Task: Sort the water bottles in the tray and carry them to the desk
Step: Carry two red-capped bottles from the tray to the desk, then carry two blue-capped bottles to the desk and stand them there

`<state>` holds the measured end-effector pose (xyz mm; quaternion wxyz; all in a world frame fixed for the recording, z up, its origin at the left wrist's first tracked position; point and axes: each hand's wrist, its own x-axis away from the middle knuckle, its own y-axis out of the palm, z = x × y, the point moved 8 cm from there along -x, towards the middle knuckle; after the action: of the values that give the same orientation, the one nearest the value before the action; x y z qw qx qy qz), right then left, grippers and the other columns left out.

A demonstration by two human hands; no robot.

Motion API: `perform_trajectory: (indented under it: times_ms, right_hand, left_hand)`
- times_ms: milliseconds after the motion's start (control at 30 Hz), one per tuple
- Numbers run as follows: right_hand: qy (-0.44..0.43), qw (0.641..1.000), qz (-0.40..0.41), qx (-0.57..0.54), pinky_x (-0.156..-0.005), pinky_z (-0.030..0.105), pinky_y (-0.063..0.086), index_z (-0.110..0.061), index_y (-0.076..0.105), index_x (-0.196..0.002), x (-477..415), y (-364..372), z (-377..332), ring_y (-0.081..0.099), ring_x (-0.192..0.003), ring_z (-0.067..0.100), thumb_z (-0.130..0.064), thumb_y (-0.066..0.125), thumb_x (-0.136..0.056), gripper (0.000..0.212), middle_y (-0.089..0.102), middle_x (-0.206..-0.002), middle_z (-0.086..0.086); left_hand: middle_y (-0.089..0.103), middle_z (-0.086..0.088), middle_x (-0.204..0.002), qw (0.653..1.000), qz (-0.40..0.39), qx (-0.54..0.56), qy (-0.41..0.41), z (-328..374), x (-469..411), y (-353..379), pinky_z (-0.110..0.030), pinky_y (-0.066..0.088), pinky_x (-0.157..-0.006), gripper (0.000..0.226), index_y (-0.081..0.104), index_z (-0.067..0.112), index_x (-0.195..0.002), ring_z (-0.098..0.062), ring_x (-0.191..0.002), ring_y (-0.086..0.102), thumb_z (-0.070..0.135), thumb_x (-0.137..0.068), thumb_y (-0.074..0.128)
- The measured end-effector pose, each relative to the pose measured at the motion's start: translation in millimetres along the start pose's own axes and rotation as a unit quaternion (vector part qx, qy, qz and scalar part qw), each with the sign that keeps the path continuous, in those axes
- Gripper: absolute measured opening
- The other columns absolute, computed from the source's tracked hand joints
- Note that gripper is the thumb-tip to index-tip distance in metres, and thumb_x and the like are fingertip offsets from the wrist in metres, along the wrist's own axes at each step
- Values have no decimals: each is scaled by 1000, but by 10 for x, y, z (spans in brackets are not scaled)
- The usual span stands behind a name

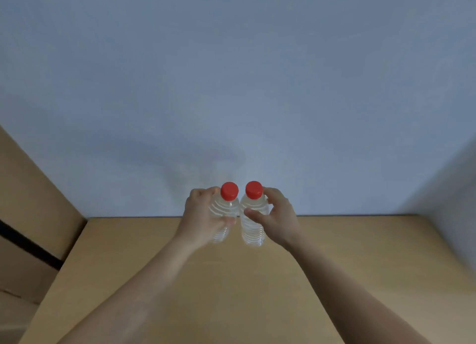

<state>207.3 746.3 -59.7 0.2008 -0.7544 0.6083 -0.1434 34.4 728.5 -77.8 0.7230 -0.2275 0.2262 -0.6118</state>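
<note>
Two clear plastic water bottles with red caps stand upright side by side near the far edge of a light wooden desk (360, 266). My left hand (203, 215) is wrapped around the left bottle (226, 204). My right hand (275, 215) grips the right bottle (253, 228), thumb in front and fingers behind. The bottles almost touch each other. Whether their bases rest on the desk, I cannot tell. No tray is in view.
A pale blue-grey wall (231, 86) rises directly behind the desk's far edge and a second wall (450, 189) closes the right side. A wooden cabinet or panel (31, 202) with a dark gap stands at the left.
</note>
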Motion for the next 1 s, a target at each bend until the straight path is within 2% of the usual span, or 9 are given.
perform_trajectory:
  times_ms: [100,233,333,433,533,700,833,933,1000]
  right_hand:
    - [29,999,25,-27,-80,12,37,-27,56,-114,-131,169,130,51,-99,3,-18,71,-78,40,54,-114,-9]
    - [54,996,49,-41,-88,18,42,-37,51,-107,-271,358,258,53,-102,-1,-13,71,-77,44,56,-111,-16]
    - [68,994,57,-58,-88,13,38,-31,56,-119,-418,430,285,52,-104,-6,-11,69,-78,47,59,-111,-20]
    - [75,992,86,-58,-82,3,33,-23,55,-126,-514,424,291,50,-109,-1,-11,69,-79,51,56,-117,-15]
    - [94,987,111,-65,-84,10,35,-26,53,-126,-552,399,349,49,-107,3,-11,70,-78,52,50,-118,-10]
    - [123,981,125,-81,-69,-5,39,-22,45,-110,-519,401,425,50,-110,6,-12,73,-77,45,54,-110,-11]
    - [127,987,93,-41,-103,22,39,-21,42,-123,-485,379,382,45,-120,6,-24,75,-76,58,51,-121,-14]
    - [143,977,142,-64,-102,22,33,-22,35,-137,-288,129,316,40,-127,3,-32,77,-72,78,44,-137,-11]
    - [142,960,212,-116,-95,19,39,-24,45,-129,-38,-150,251,49,-118,0,-31,75,-75,62,54,-127,-11]
  left_hand:
    - [48,-5,-118,999,29,38,-22,-235,-189,64,-27,39,-94,66,56,23,-121,-14,-110,47,21,-61,83]
    - [43,-2,-111,997,50,56,-30,-420,-302,103,-24,39,-89,58,57,21,-117,-12,-103,46,17,-65,81]
    - [42,-3,-113,994,58,84,-32,-529,-428,95,-30,44,-94,60,57,19,-120,-6,-98,43,18,-66,81]
    - [39,2,-114,992,77,94,-43,-563,-518,95,-29,42,-95,66,52,12,-123,-15,-105,49,17,-64,82]
    - [35,4,-113,990,91,92,-48,-590,-533,116,-24,39,-93,70,47,7,-122,-21,-111,50,16,-63,84]
    - [42,-5,-120,993,89,74,-37,-607,-516,114,-27,39,-92,72,46,6,-122,-25,-115,48,20,-63,84]
    - [45,-16,-127,996,90,21,-18,-479,-466,41,-37,38,-99,79,42,0,-126,-31,-120,40,25,-63,83]
    - [50,-16,-120,976,198,-6,92,-107,-222,-217,-41,39,-98,70,44,-2,-122,-27,-114,38,28,-67,77]
    - [53,0,-109,971,194,44,133,189,-30,-259,-28,38,-92,54,52,2,-115,-18,-105,47,32,-72,67]
